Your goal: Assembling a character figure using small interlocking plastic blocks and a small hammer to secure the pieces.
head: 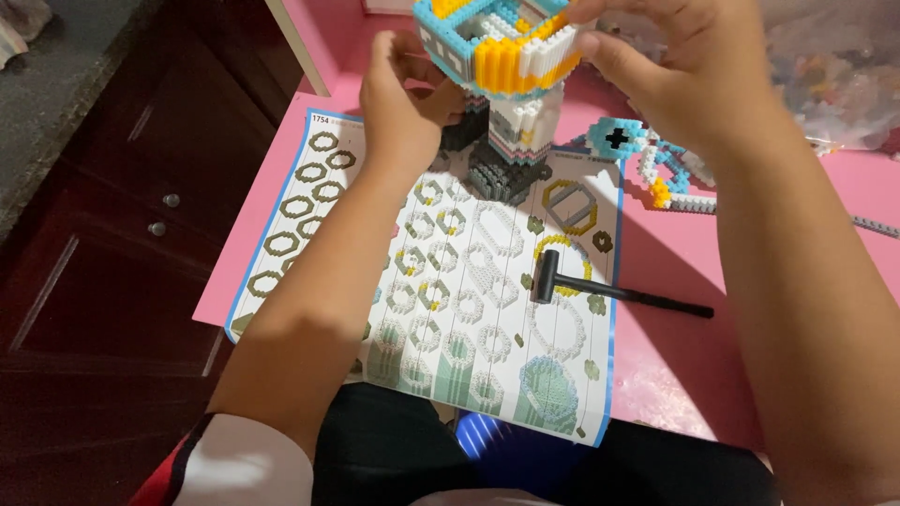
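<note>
Nearest the camera are the person's lap in dark clothing and a white sleeve with red and dark trim (239, 464) on the left arm. Just beyond, a large printed instruction sheet with a blue border and rows of grey-green and white ring diagrams (441, 309) lies on the pink surface (675, 281), its near edge hanging over the surface's edge towards the lap. On the right part of the sheet rests a small black plastic hammer (609, 290), head on the paper and thin handle pointing right onto the bare pink.

Both forearms reach forward over the sheet. At the sheet's far edge stands a tall model of tiny plastic building bricks (511, 84): a dark grey base, a white stem with pastel bands, and a wider open-topped head in light blue, white and orange-yellow. The left hand (403, 94) is closed against the left side of the model just under the head, fingers curled behind it, thumb towards the camera. The right hand (694, 70) grips the head's right side, fingertips pressed on the top rim and the white wall.

Right of the model, well apart from the hammer, lies a flat light-blue and white brick piece with a black cross and orange dots (647, 159). Farther right is a clear plastic bag of loose bricks (834, 66). Left of the surface stands a dark wooden cabinet with round metal knobs (122, 215).
</note>
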